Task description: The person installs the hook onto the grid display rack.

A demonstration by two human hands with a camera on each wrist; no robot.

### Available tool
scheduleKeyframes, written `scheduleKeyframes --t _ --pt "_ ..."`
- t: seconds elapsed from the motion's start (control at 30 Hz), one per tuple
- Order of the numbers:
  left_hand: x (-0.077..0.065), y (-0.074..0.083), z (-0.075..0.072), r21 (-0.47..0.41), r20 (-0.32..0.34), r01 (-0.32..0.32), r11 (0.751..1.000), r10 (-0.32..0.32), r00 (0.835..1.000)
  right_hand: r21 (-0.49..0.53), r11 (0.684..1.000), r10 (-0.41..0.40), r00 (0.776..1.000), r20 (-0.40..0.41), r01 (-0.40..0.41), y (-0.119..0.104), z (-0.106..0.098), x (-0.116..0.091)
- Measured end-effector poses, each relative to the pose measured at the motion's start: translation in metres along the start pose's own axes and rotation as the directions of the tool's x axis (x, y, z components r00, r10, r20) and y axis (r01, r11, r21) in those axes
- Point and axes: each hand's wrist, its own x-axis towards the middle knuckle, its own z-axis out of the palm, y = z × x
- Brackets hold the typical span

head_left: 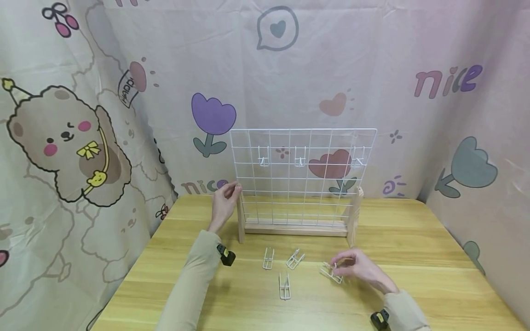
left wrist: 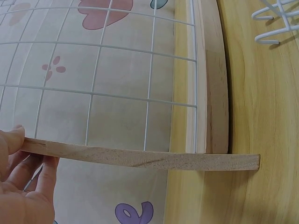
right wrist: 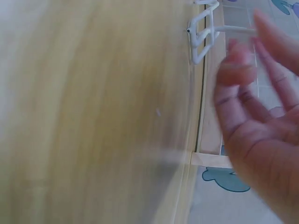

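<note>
The table's (head_left: 447, 257) left edge slants past the left sleeve (head_left: 192, 276), close beside the hanging cloth (head_left: 265, 82), so room is narrow there. The left hand (head_left: 225, 204) pinches the upper end of the rack's left post (head_left: 241, 223), thumb on one side and fingers on the other. The wire grid (head_left: 272, 178) rises between the posts, three hooks hanging in a row near its top; a wooden bar (head_left: 296, 229) crosses low at the front. Before that bar, three loose hooks (head_left: 285, 287) lie near one another, well back from the left sleeve. Further right, the right hand (head_left: 360, 266) bends its fingers over a fourth loose hook (head_left: 331, 274); blur keeps me from telling whether they grip it. The right post (head_left: 353, 216) stands behind, and broad bare wood stretches to the table's right edge.
</note>
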Motion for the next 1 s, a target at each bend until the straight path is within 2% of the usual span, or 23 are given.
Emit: scheduleKeyframes --t 0.23,0.4,0.73,1.0 --pt "0.000 -0.001 0.000 -0.001 -0.004 0.013 1.000 -0.013 1.000 -0.006 0.996 0.088 0.996 0.017 -0.088 0.002 0.001 0.003" --pt "0.000 0.000 0.000 0.002 -0.005 0.010 1.000 -0.010 1.000 -0.038 0.990 0.136 0.991 -0.005 -0.136 0.003 0.004 0.009" --pt "-0.001 0.001 0.001 0.010 -0.010 0.004 1.000 -0.004 1.000 -0.109 0.990 0.090 0.996 -0.004 -0.090 0.004 0.003 0.010" --pt "0.000 0.003 0.001 0.011 -0.015 0.000 1.000 0.000 1.000 -0.100 0.986 0.133 0.991 -0.012 -0.134 0.002 0.003 0.009"
